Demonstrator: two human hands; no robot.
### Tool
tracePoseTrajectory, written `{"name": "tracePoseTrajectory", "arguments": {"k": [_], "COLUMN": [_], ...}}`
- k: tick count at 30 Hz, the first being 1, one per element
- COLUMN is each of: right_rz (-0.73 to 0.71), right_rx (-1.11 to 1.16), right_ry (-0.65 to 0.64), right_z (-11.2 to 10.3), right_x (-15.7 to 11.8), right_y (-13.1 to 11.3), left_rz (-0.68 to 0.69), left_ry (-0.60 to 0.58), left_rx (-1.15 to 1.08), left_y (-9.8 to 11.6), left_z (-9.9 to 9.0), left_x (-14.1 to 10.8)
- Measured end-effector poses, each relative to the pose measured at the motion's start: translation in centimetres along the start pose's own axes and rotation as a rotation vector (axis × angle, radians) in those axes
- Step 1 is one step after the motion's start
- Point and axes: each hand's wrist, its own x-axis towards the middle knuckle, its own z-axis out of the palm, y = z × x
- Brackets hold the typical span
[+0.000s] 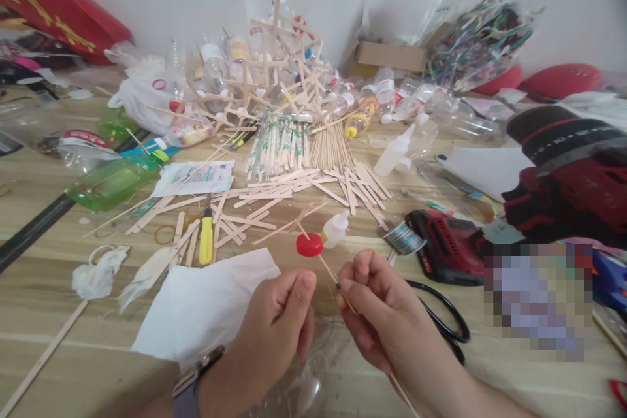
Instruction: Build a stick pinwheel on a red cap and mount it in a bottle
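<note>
My right hand [375, 313] pinches a thin wooden skewer [327, 268] between thumb and fingers. A red bottle cap [309, 245] sits on the skewer beyond my fingertips, and the skewer's lower end slants out below my palm. A small dark spot shows on the skewer at the fingertips. My left hand [281, 317] is closed beside it, thumb pressed to the curled fingers; whether anything is inside is hidden. Just behind the cap stands a small white glue bottle [336, 230]. A clear plastic bottle [298, 392] lies partly hidden beneath my hands.
White paper [206, 307] and a yellow-handled screwdriver [206, 238] lie left. Loose craft sticks [259, 199] spread ahead, before a stick structure [277, 59] and plastic bottles. Right are black-handled scissors [458, 323], a wire spool [405, 238] and a red-black power drill [450, 245].
</note>
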Motion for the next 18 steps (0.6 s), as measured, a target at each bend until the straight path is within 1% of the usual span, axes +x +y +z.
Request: {"name": "tracePoseTrajectory", "arguments": {"k": [3,9,14,18], "right_rz": [-0.004,0.001,-0.002,-0.008], "right_rx": [0.002,-0.017,-0.045,-0.029], "right_ry": [-0.012,-0.024,0.013,-0.008], "right_z": [-0.08,-0.02,0.17,-0.12], "right_x": [-0.03,-0.15,-0.27,-0.09], "right_y": [0.08,0.04,-0.01,0.44], "left_rz": [-0.018,0.043,0.058,0.034], "left_ry": [-0.029,0.057,0.034,0.006], "left_rx": [-0.017,-0.033,-0.001,-0.034], "left_y": [-0.06,-0.15,-0.09,-0.09], "left_z": [-0.11,-0.01,0.03,0.12], "left_x": [0.15,0.26,0.25,0.28]}}
